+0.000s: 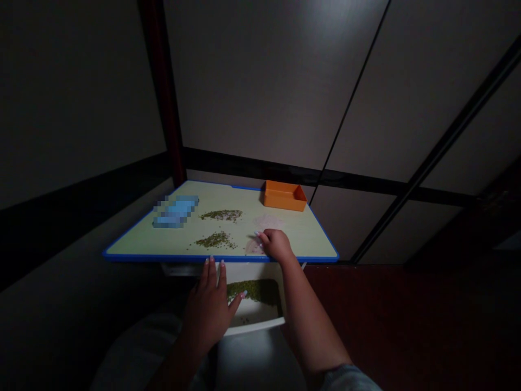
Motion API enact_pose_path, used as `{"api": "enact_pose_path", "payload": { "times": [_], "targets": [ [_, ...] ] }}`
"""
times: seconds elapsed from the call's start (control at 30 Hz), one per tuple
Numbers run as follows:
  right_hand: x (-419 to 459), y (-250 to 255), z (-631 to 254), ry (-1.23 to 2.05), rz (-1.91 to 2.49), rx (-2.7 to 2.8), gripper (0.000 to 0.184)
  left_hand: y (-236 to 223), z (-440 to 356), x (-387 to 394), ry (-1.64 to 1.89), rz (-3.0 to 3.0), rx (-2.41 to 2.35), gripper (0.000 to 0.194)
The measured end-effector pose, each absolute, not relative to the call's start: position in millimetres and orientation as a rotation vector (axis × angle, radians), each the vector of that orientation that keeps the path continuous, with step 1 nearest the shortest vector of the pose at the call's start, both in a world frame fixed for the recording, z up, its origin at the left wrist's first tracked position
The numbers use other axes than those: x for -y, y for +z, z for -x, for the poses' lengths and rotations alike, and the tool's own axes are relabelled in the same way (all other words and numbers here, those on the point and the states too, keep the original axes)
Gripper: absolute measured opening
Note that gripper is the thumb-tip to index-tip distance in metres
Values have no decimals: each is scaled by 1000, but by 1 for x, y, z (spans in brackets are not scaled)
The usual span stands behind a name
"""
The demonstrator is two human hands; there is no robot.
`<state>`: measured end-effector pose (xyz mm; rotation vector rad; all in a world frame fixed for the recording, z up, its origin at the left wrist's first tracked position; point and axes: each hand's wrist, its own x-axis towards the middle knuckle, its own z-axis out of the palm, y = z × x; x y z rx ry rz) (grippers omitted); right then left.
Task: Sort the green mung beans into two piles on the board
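Note:
My right hand (278, 244) is closed just above the near part of a pale table top (309, 236), its fingers curled. Whatever those fingers hold, if anything, is hidden. Beside them lie a smeared patch of light grains (253, 247) and a pale heap (267, 221). To their left are two loose piles of green grains, one farther back (222, 215) and one nearer (214, 239). With fingers spread, my left hand (209, 307) reaches to the table's blue front edge. Its thumb hangs over a white drawer or bin (260, 327) that contains more green grains (260, 291).
An orange open box (285, 203) stands at the back right corner of the table. A blurred-out blue object (177, 210) lies at the left. Grey panelled walls (260, 81) close in behind and to the left. Dark red floor (386, 326) shows at the right.

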<state>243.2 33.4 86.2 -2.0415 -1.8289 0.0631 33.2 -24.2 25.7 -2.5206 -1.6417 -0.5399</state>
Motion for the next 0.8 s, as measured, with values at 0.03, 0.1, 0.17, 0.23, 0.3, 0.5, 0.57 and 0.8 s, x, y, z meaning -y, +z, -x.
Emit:
{"api": "enact_pose_path", "payload": {
  "times": [0.03, 0.1, 0.17, 0.23, 0.3, 0.5, 0.57, 0.8],
  "targets": [
    [-33, 87, -242, 60, 2048, 1831, 42, 25, -33, 24, -543, 2520, 1642, 80],
    [-33, 87, -241, 77, 2032, 1841, 42, 24, -33, 24, -558, 2516, 1646, 80],
    [-34, 86, -242, 120, 1975, 1850, 42, 20, -33, 23, -595, 2509, 1641, 80],
    [-35, 83, -243, 163, 1902, 1838, 42, 15, -32, 21, -664, 2496, 1606, 80],
    [-36, 77, -244, 197, 1843, 1791, 41, 8, -31, 20, -737, 2478, 1569, 75],
    [-38, 67, -249, 275, 1682, 1695, 41, -9, -31, 19, -841, 2423, 1524, 70],
    [-37, 68, -249, 272, 1697, 1675, 40, -8, -29, 20, -867, 2419, 1440, 69],
    [-32, 71, -246, 131, 1852, 1562, 38, 19, -24, 8, -859, 2395, 1523, 70]
  ]
}}
